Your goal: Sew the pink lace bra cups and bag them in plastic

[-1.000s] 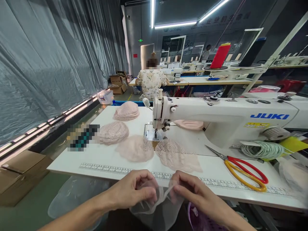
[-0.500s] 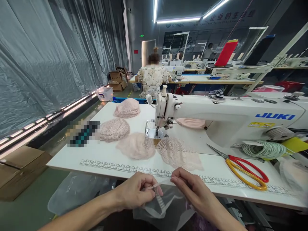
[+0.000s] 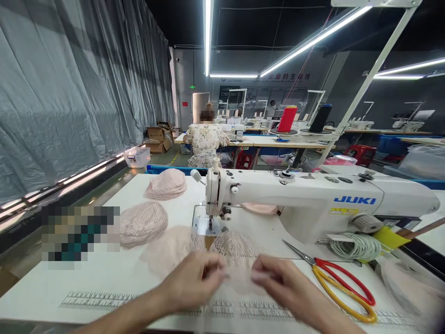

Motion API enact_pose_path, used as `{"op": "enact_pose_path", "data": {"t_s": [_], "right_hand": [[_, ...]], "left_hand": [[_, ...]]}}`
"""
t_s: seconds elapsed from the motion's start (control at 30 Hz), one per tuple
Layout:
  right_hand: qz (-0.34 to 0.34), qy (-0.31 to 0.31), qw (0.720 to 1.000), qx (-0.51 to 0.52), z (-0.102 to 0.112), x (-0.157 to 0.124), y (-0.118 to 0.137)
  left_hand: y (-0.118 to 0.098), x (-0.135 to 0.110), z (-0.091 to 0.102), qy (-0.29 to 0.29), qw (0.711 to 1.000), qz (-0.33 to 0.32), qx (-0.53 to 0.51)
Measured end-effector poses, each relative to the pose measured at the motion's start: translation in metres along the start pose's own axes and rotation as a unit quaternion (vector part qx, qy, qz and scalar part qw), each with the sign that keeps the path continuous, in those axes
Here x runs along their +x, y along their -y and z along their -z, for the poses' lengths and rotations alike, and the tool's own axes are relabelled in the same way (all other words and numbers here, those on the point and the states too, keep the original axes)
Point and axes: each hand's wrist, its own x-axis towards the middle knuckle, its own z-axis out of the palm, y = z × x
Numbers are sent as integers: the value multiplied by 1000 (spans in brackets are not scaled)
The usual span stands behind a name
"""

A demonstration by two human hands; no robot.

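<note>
My left hand [image 3: 196, 280] and my right hand [image 3: 283, 280] are over the near part of the white sewing table, fingers pinched. A thin, sheer white piece of fabric [image 3: 239, 278] stretches between them, blurred and hard to outline. Just beyond my fingers, a pale pink lace piece [image 3: 236, 245] lies near the needle of the white sewing machine [image 3: 295, 190]. Another pale pink piece [image 3: 163, 250] lies flat to its left, partly behind my left hand.
Two stacks of pink lace pieces, a nearer one [image 3: 144, 223] and a farther one [image 3: 167, 184], sit on the left. Scissors [image 3: 342, 283] with red and yellow handles lie right, by a coil of pale cord [image 3: 354, 246]. A ruler strip [image 3: 100, 300] runs along the front. A person [image 3: 207, 139] sits ahead.
My hands have risen from the table's front edge to above its surface, bringing the sheer fabric toward the lace piece. The view has tilted upward and shifted right.
</note>
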Motion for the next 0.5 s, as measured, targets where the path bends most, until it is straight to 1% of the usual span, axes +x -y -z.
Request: {"op": "enact_pose_path", "data": {"t_s": [0.03, 0.1, 0.17, 0.23, 0.3, 0.37, 0.43, 0.5], "right_hand": [[-15, -18, 999, -23, 6, 19, -8], [-33, -42, 997, -62, 13, 53, -26], [-43, -54, 992, -103, 13, 77, -42], [-42, -57, 987, -146, 9, 89, -56], [-32, -55, 981, -184, 8, 95, -71], [-24, -62, 973, -222, 14, 98, -90], [-29, -90, 960, -265, 26, 102, -110], [-37, -129, 940, -314, 37, 101, -123]], "left_hand": [[-1, 15, 5, -30, 998, -9, 52], [3, 34, 13, -67, 993, -25, 97], [16, 34, 21, -107, 977, -71, 170], [34, 19, 30, -132, 963, -93, 215], [54, -4, 40, -128, 958, -75, 245], [69, -24, 49, -88, 956, -41, 277], [78, -34, 52, -41, 948, -11, 316], [84, -34, 48, -13, 933, -1, 360]]}}
